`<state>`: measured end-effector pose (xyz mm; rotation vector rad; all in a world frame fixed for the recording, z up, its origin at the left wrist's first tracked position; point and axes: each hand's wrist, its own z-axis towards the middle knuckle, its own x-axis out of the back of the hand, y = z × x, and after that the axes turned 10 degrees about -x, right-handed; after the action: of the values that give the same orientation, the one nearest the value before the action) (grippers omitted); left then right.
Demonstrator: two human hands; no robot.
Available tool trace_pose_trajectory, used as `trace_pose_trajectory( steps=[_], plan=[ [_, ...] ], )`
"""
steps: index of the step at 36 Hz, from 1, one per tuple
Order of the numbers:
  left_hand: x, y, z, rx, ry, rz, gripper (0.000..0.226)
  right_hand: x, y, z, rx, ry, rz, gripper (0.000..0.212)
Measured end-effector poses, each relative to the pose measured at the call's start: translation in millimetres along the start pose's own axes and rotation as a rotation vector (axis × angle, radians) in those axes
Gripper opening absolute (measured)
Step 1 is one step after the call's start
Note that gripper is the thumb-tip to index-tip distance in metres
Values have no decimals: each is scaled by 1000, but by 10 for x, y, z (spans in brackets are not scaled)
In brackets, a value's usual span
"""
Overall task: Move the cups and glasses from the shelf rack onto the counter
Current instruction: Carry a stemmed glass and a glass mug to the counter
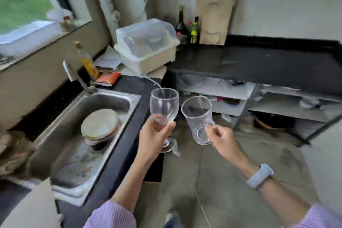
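Both hands were loaded: your left hand (pixel 155 133) gripped a wine glass (pixel 164 104) at bowl and stem, your right hand (pixel 221 138) pinched a glass mug (pixel 198 118) by its handle. Both stood roughly upright, mouths up, empty. Dark counter (pixel 259 63) lay ahead, right hand nearer. Sink (pixel 118 98) held stacked plates (pixel 100 126).

I'm looking at a home kitchen. A steel sink (pixel 103 102) holds stacked plates (pixel 100 126). Sauce bottles (pixel 187 26) stand on the dark bench (pixel 259 65).
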<state>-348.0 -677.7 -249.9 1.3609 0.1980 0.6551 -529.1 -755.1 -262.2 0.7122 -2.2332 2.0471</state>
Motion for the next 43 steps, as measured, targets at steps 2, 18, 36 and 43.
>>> trace_pose_trajectory(
  steps=[2,18,36,43],
  plan=[
    [-217,-1,161,2,-39,-24,16,143,90,130,-47,37,10,45],
    [-2323,-249,3025,-60,-366,-71,17,1353,113,2725,-185,323,127,33],
    [-4722,-410,5674,-2,-451,-85,17,2745,398,5568,-260,395,246,46],
    [-5820,-805,6665,111,-376,4,19,3325,805,7047,-314,364,146,43]
  ],
)
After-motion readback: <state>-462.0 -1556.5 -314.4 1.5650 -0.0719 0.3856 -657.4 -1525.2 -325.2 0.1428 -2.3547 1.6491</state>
